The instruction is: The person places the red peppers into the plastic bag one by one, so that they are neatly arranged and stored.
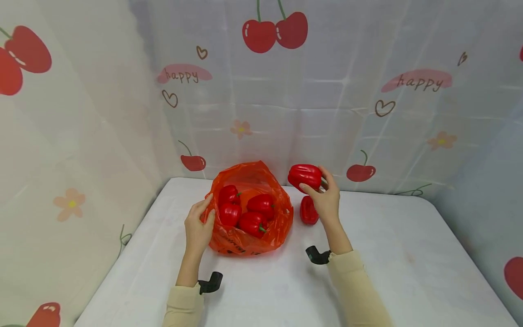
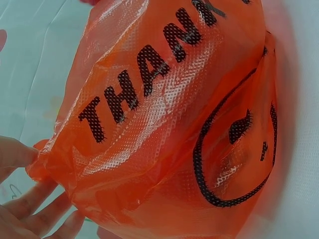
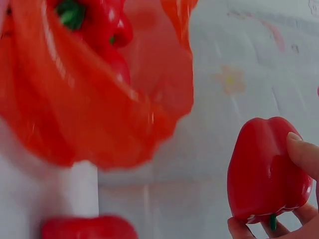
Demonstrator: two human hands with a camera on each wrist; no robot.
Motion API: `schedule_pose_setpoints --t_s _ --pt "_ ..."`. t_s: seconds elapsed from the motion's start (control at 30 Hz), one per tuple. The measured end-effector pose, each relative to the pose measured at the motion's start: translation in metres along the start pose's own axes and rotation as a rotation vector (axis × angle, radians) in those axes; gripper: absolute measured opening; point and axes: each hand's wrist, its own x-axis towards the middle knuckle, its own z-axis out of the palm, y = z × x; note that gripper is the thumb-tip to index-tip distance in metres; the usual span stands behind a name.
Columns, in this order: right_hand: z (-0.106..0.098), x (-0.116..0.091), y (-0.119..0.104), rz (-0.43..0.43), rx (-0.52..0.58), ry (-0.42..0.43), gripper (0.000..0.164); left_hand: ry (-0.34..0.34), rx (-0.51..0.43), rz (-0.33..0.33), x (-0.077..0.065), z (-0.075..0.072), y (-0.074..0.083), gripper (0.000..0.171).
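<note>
An orange-red plastic bag [image 1: 251, 247] with black print stands wide-mouthed on the white table. Several red bell peppers [image 1: 261, 205] with green stems lie inside it. At the bag's left rim, my left hand [image 1: 199, 227] pinches the plastic between thumb and fingers; the left wrist view shows the gathered edge in that grip. To the right of the bag, my right hand [image 1: 324, 197] holds a red bell pepper [image 1: 305, 176] up above the table. Under it another red bell pepper [image 1: 308, 211] lies on the table, partly hidden behind the right hand.
The white table [image 1: 261, 290] reaches back to a pale curtain [image 1: 286, 91] printed with cherries, hearts and flowers. Curtain also hangs along the left and right sides. A black wrist mount [image 1: 210, 282] is on the left wrist, another [image 1: 318, 255] on the right.
</note>
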Motion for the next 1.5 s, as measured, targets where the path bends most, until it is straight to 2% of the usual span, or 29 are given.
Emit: schedule_pose_setpoints --t_s 0.13,0.33,0.53,0.7,0.87,1.03,1.5 --pt "0.026 -0.005 -0.01 -0.046 0.005 -0.052 0.073 -0.014 -0.003 -0.005 0.0 0.001 0.001 0.044" --pt "0.068 -0.007 -0.011 -0.092 -0.026 -0.135 0.072 -0.024 -0.009 -0.018 -0.001 0.001 0.002 0.044" --pt "0.104 -0.01 -0.007 -0.07 -0.109 -0.177 0.072 -0.016 -0.01 -0.011 0.0 0.001 0.001 0.044" --pt "0.124 -0.013 0.003 -0.048 -0.171 -0.191 0.073 -0.017 -0.015 -0.011 -0.001 0.001 0.001 0.044" --pt "0.137 -0.016 0.011 -0.044 -0.207 -0.193 0.072 -0.018 -0.011 -0.016 -0.001 0.0 0.001 0.044" --pt "0.143 -0.019 0.013 -0.041 -0.25 -0.191 0.071 -0.013 -0.004 0.006 0.0 0.0 0.001 0.044" --pt "0.143 -0.022 0.018 -0.08 -0.295 -0.237 0.074 -0.01 -0.006 0.017 -0.001 0.001 0.0 0.044"
